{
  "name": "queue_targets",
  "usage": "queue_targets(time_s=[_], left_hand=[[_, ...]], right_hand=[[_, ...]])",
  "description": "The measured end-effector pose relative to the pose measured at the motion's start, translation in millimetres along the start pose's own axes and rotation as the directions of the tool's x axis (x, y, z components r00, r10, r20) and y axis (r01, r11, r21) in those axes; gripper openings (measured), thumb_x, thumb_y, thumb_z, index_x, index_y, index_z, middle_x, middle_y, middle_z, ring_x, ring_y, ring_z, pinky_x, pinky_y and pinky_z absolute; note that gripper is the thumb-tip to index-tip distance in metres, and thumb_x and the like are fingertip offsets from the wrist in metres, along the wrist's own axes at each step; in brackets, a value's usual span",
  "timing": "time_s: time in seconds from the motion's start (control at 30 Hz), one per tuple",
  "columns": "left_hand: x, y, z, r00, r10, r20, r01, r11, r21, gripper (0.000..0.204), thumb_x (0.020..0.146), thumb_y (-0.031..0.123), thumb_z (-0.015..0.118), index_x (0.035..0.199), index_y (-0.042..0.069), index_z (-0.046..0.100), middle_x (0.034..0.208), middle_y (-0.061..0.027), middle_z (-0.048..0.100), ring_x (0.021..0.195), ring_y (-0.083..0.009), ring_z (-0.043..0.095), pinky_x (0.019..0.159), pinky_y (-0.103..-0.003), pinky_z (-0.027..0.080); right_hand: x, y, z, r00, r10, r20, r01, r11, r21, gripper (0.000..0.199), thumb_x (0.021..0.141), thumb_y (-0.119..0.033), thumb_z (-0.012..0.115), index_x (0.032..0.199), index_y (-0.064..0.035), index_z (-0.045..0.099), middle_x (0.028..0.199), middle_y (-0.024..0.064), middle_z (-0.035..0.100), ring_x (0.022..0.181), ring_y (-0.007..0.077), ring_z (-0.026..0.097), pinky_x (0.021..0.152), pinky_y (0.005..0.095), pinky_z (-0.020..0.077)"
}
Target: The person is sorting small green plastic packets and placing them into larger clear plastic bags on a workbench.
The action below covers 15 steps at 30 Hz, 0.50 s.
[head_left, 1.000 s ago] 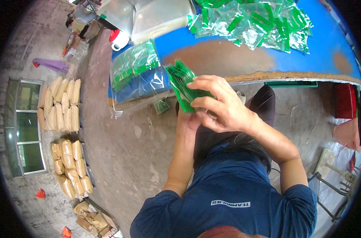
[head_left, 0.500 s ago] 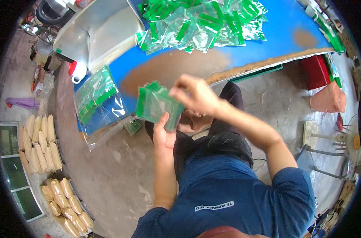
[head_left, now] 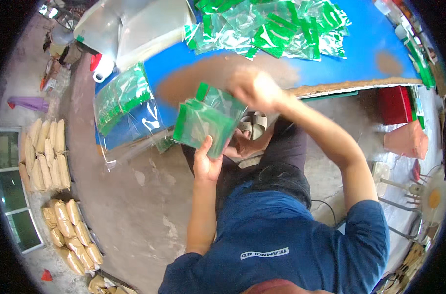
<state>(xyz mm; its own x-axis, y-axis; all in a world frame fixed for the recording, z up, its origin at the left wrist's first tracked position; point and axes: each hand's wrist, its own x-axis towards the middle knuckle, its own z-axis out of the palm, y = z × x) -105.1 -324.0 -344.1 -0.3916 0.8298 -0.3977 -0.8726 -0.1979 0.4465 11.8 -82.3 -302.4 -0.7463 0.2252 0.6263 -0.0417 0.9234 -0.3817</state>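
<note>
My left hand point(head_left: 207, 161) grips a stack of clear plastic bags with green bands point(head_left: 202, 128), its thumb lying on top of them. At the upper right of the stack, one green-banded bag point(head_left: 220, 99) juts out at an angle behind the others. My right hand point(head_left: 255, 89) is at that bag's right edge, over the brown worn patch of the table. Motion smears its fingers, so whether they hold the bag is unclear. A loose pile of similar green-and-clear bags point(head_left: 269, 29) lies at the far side of the table.
On the blue table point(head_left: 367, 36), a large clear bag of green-banded packets point(head_left: 125, 100) lies at the left, beside a white-and-red container point(head_left: 103, 67) and a metal tray point(head_left: 152, 29). A red bin point(head_left: 394, 105) stands at the right. Filled brown sacks point(head_left: 73, 235) are stacked at the left.
The view has shifted slightly. My right hand has moved up and right from the stack, and one bag now sticks out at the stack's upper right. My left hand still holds the stack.
</note>
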Motion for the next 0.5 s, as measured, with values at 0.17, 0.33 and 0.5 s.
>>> queue_targets(time_s=[0.17,0.33,0.5], left_hand=[[-9.0,-1.9,-40.6,0.989,-0.067,0.134,0.068,0.998,-0.007,0.061,0.088,0.006,0.066,0.143,0.004,0.039,0.14,-0.0157,0.052,0.129,-0.0368,0.05,0.112,-0.057,0.04],[-13.4,10.5,-69.8,0.983,0.101,0.154,-0.102,0.995,0.001,0.067,0.085,0.008,0.069,0.143,0.0,0.037,0.138,-0.0187,0.052,0.129,-0.0367,0.051,0.109,-0.053,0.044],[-9.6,21.0,-31.5,0.99,0.132,0.052,-0.135,0.99,0.04,0.06,0.09,0.007,0.065,0.143,0.002,0.037,0.14,-0.0177,0.051,0.13,-0.0376,0.049,0.112,-0.057,0.039]], right_hand=[[33.3,100.8,-8.3,0.929,0.358,-0.095,-0.333,0.694,-0.639,0.062,0.095,-0.05,0.053,0.139,-0.007,0.05,0.142,0.0211,0.047,0.137,0.0405,0.037,0.112,0.0576,0.0274],[9.0,10.9,21.8,0.961,0.152,0.231,-0.044,0.91,-0.412,0.05,0.095,-0.04,0.056,0.135,-0.0092,0.054,0.136,0.0191,0.049,0.136,0.0415,0.038,0.115,0.0592,0.0233],[13.7,-36.5,22.8,0.878,0.015,0.479,-0.107,0.981,0.165,0.04,0.091,-0.023,0.064,0.126,-0.0058,0.056,0.123,0.022,0.054,0.118,0.038,0.052,0.096,0.0499,0.044]])
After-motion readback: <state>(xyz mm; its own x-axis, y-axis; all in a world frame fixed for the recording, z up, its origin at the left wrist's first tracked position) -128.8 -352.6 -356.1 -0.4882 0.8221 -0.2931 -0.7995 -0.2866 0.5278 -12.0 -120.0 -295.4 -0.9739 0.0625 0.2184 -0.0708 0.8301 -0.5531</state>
